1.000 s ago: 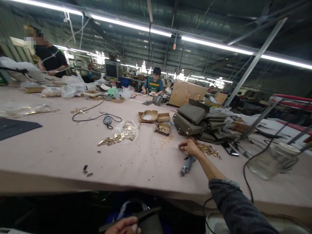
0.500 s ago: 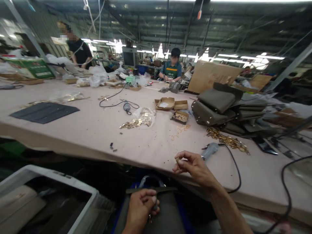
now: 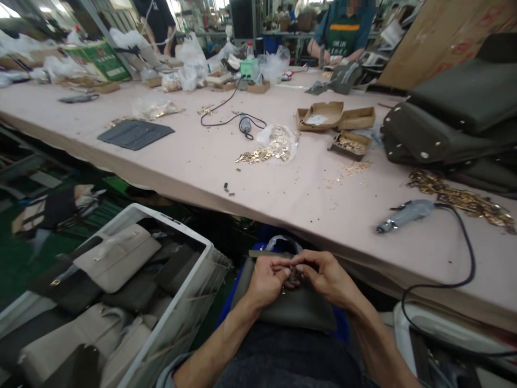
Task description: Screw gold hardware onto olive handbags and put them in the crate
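Observation:
A dark olive handbag (image 3: 311, 310) lies in front of me at lap height, its plastic-wrapped handle (image 3: 285, 241) towards the table. Over its upper part my left hand (image 3: 266, 283) is closed around a small metal fitting (image 3: 293, 276). My right hand (image 3: 329, 277) meets it there, thumb and fingers pinched at the same fitting. The fingers partly hide the small parts between them. A bit of gold-coloured metal shows below the left fingertips.
A grey electric screwdriver (image 3: 407, 214) with a dark cable lies on the table (image 3: 258, 202) at right. Gold hardware (image 3: 460, 199) lies near stacked olive bags (image 3: 440, 129). Small cardboard boxes (image 3: 351, 145) hold parts. A white crate (image 3: 161, 328) of handbags stands at left. Two people stand across the table.
My right hand has come down from the table edge, with a small gold-coloured piece in its pinch, to meet my left hand over the bag. The view has tilted down and shifted left.

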`<state>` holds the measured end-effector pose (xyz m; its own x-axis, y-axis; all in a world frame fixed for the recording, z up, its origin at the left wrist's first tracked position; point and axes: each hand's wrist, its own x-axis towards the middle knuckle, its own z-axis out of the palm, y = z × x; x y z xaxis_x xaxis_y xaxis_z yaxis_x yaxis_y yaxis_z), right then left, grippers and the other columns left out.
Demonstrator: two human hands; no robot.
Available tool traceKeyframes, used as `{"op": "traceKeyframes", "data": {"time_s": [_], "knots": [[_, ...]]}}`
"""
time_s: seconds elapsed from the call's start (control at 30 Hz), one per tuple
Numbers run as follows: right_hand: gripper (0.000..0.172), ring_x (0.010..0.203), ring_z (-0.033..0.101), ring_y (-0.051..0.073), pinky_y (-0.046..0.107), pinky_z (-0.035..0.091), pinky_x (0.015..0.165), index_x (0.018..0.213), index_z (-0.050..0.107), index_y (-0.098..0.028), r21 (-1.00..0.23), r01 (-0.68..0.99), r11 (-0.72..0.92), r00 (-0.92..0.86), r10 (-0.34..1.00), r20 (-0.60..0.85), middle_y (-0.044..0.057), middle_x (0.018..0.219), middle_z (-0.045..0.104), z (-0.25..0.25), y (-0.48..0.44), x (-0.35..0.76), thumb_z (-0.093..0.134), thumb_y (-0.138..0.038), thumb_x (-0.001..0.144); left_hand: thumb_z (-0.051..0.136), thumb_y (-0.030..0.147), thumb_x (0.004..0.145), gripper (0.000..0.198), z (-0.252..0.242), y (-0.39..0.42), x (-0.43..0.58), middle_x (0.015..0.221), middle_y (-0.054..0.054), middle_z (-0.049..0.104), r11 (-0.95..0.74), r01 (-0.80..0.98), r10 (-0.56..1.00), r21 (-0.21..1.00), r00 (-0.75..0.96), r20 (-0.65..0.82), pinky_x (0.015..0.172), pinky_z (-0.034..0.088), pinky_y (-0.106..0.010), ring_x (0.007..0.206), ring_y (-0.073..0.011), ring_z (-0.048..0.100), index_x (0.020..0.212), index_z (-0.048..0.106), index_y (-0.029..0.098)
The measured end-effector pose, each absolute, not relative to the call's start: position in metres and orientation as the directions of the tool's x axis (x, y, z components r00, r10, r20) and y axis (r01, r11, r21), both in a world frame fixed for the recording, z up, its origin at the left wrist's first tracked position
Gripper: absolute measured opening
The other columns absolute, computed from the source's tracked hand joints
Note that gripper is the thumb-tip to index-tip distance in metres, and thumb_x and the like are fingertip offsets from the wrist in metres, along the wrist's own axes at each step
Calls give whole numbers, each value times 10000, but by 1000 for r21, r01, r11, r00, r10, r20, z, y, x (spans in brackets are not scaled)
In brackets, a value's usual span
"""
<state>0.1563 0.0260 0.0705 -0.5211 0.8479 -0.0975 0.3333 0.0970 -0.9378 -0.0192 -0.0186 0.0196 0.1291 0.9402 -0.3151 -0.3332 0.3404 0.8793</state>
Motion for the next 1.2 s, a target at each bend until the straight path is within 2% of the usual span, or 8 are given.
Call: {"op": "traceKeyframes", "data": {"time_s": [0.13, 0.27, 0.5, 0.63, 0.97, 1.2], "knots": [[263, 817, 670, 188, 292, 529, 734, 983, 803, -238, -896, 380, 229, -551, 834, -20, 42, 897, 692, 65, 26, 151, 587, -127, 881, 736, 262, 769, 336, 17, -18, -20, 802, -139, 778, 332, -329, 943, 884, 141, -301, 642, 608, -306, 645, -218, 738, 1022, 760, 42], [332, 833, 671, 178, 285, 517, 754, 1046, 802, -237, -864, 423, 273, -554, 832, -8, 37, 903, 700, 64, 26, 149, 575, -77, 865, 725, 260, 756, 325, 19, -17, -21, 789, -131, 774, 336, -318, 941, 886, 158, -300, 652, 618, -310, 643, -216, 739, 1007, 756, 56], [266, 886, 713, 198, 293, 522, 803, 970, 806, -229, -855, 467, 226, -532, 844, -68, 25, 923, 770, 77, 31, 145, 623, -78, 850, 686, 233, 777, 268, 24, -18, -23, 742, -96, 754, 322, -267, 946, 908, 135, -295, 582, 578, -243, 591, -173, 710, 981, 749, 71], [247, 871, 725, 198, 291, 529, 804, 969, 806, -228, -844, 493, 212, -497, 865, -73, 20, 907, 777, 75, 30, 139, 645, -90, 843, 681, 224, 773, 250, 24, -18, -25, 752, -97, 761, 324, -268, 945, 907, 130, -300, 590, 587, -251, 588, -172, 708, 958, 756, 75], [258, 837, 707, 182, 282, 525, 760, 1007, 797, -252, -818, 491, 298, -436, 898, 65, 18, 917, 757, 66, 19, 130, 628, -110, 874, 681, 232, 799, 321, 20, -15, -31, 758, -95, 764, 335, -323, 940, 885, 177, -291, 648, 613, -291, 632, -193, 725, 1068, 764, 78], [173, 861, 698, 193, 304, 547, 799, 1016, 758, -240, -835, 464, 294, -326, 934, 147, 36, 943, 733, 54, 6, 128, 625, -176, 927, 679, 280, 844, 295, 15, -16, -32, 838, -111, 770, 289, -317, 956, 903, 142, -257, 659, 632, -312, 684, -211, 738, 1045, 770, 84]]}}
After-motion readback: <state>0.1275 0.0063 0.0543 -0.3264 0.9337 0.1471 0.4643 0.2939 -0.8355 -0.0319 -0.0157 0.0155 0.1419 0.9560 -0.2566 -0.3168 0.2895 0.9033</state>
